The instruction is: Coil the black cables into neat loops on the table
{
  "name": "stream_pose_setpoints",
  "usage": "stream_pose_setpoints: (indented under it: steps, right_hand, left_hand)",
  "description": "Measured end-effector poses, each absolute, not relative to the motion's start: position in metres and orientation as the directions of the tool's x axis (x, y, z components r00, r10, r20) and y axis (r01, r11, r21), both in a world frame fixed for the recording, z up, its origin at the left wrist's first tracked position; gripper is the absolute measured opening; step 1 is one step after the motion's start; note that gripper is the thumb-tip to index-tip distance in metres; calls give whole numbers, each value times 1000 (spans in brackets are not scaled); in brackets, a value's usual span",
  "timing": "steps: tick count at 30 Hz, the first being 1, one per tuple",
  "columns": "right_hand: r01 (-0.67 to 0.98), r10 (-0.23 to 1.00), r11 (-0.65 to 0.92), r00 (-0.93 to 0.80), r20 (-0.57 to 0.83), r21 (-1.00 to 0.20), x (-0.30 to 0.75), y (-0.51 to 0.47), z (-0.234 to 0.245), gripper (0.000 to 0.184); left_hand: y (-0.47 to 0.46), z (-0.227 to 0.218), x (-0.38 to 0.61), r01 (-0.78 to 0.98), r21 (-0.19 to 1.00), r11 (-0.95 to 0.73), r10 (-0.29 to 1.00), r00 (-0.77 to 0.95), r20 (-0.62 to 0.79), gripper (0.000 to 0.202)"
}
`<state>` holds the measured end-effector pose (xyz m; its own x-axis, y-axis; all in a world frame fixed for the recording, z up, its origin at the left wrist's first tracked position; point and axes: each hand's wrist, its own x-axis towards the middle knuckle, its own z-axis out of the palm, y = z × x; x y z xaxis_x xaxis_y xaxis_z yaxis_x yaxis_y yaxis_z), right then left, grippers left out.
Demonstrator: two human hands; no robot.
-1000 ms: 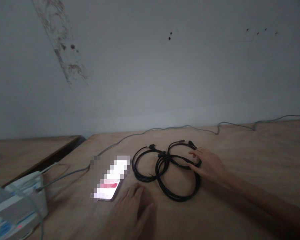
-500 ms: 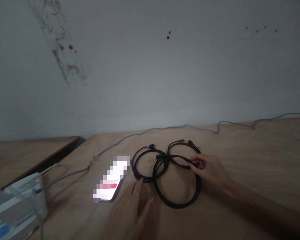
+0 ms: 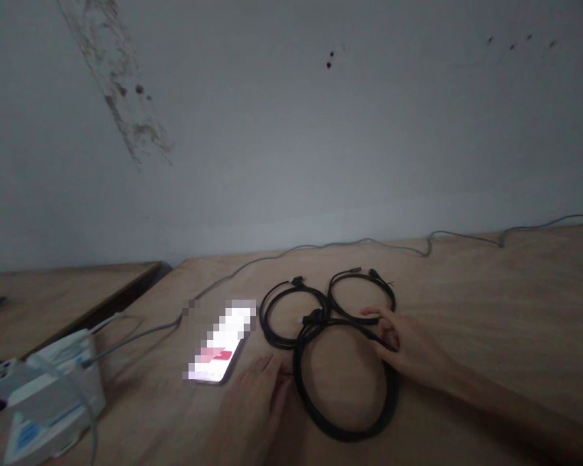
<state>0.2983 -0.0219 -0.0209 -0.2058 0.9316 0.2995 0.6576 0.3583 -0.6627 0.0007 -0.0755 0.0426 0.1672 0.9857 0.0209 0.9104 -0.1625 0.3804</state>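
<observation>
Three coils of black cable lie on the wooden table. The largest, the front coil (image 3: 342,433), overlaps the left coil (image 3: 267,333), with the right coil (image 3: 362,275) behind it. Black plugs show at the tops of the coils. My right hand (image 3: 403,346) is at the front coil's upper right edge; its forefinger and thumb are apart around the cable and the other fingers are curled. By the front coil's left edge, my left hand (image 3: 260,395) rests low with bent fingers, apparently brushing the cable. A phone (image 3: 226,343) with a lit, partly blurred screen lies left of the coils.
A white power strip or adapter box (image 3: 58,395) with plugged leads stands at the lower left. From it a grey cord (image 3: 214,285) runs along the back of the table (image 3: 515,310) by the wall (image 3: 252,129). A second table (image 3: 53,291) adjoins across a gap.
The front coil has shifted towards me and lies lower in view. My right forefinger and thumb have spread from their pinch on it. My left fingers have bent and drawn closer together.
</observation>
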Motion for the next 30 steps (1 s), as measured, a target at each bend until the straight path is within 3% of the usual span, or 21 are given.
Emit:
stream_pose_setpoints:
  steps: [4, 10, 15, 20, 26, 30]
  right_hand:
    - [719, 935, 351, -230, 271, -600, 300, -23, -19, 37]
    - [700, 935, 350, -225, 272, -623, 297, -23, -17, 33]
    - [668, 928, 373, -265, 263, -643, 297, -24, -12, 24]
    - [703, 929, 369, -268, 254, -608, 296, -25, -8, 24]
    - [713, 926, 375, -250, 284, -592, 295, -23, -13, 26]
    - [709, 922, 383, -258, 287, -592, 295, -23, -14, 26]
  left_hand:
    - [-79, 53, 4, 931, 331, -156, 987, 164, 5, 39]
    - [-76, 70, 5, 961, 239, -138, 980, 167, -104, 32]
    - [-66, 77, 1, 926, 270, -265, 949, 300, -96, 34]
    - [-54, 82, -1, 907, 220, -360, 923, 381, -59, 34]
    - [-59, 75, -3, 899, 308, -311, 927, 358, -109, 36]
    - [-63, 72, 1, 922, 285, -262, 947, 302, -107, 32]
